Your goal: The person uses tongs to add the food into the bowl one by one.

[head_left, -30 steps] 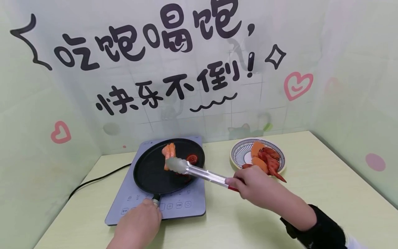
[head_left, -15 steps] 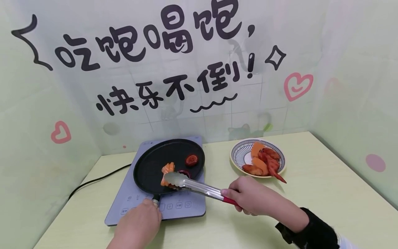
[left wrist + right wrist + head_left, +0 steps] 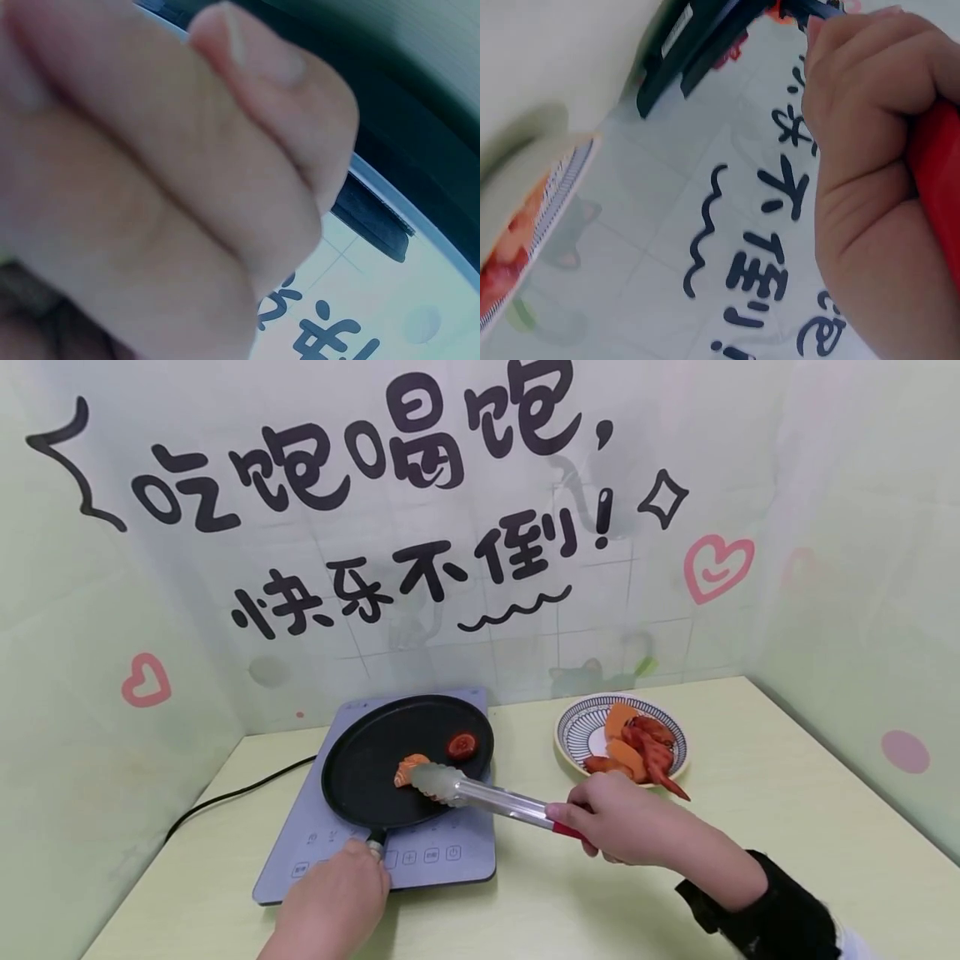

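Note:
My left hand (image 3: pixel 337 893) grips the handle (image 3: pixel 378 837) of a flat black frying pan (image 3: pixel 360 777) at its front. In my right hand (image 3: pixel 626 818) is a pair of metal tongs (image 3: pixel 506 800) with red grips and pale scalloped tips. Those tips lie over an orange, white-streaked piece of salmon (image 3: pixel 408 768) near the pan's middle and partly hide it. Behind them, a round red slice (image 3: pixel 462 746) lies at the pan's right side. Curled fingers (image 3: pixel 247 135) fill much of the left wrist view; in the right wrist view the red grip (image 3: pixel 939 180) passes under my palm.
The pan stands on a grey induction cooktop (image 3: pixel 300 835), with a black cord (image 3: pixel 240 787) running left. A patterned plate (image 3: pixel 577 727) to the right holds orange slices and reddish chicken wings (image 3: pixel 651 743). Printed curtain walls (image 3: pixel 450 652) enclose the pale table (image 3: pixel 750 760).
The tongs and salmon have come toward the pan's front, then slightly back and right. The salmon, stretched lengthwise at first, now shows only a short part. My left hand stays on the handle.

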A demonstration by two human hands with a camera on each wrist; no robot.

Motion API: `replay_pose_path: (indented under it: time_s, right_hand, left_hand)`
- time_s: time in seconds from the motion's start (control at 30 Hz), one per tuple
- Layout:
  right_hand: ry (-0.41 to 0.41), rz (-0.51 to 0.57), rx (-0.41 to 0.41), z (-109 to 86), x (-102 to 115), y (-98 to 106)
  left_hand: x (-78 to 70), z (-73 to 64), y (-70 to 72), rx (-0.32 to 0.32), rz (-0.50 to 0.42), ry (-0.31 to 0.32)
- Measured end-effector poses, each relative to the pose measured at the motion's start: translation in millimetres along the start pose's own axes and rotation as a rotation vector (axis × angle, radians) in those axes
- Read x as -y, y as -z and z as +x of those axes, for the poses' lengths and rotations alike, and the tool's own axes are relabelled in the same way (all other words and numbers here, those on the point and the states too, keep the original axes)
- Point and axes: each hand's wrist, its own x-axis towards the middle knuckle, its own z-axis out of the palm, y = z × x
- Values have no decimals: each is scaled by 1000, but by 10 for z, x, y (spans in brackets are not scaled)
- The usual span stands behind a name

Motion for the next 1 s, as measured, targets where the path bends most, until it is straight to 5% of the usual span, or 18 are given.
replay_pose_path:
  time_s: [0.43,0.77,1.0]
  right_hand:
    - [38,-37,-37,-62,-74,224]
    - [81,-43,-79,16,-8,-14]
    - [112,10,-30,39,4,-110]
  left_hand:
    - [-21,18,-1,34,3,24]
    - [-3,-1,-6,13,-3,10]
    - [-8,-7,5,4,-18,10]
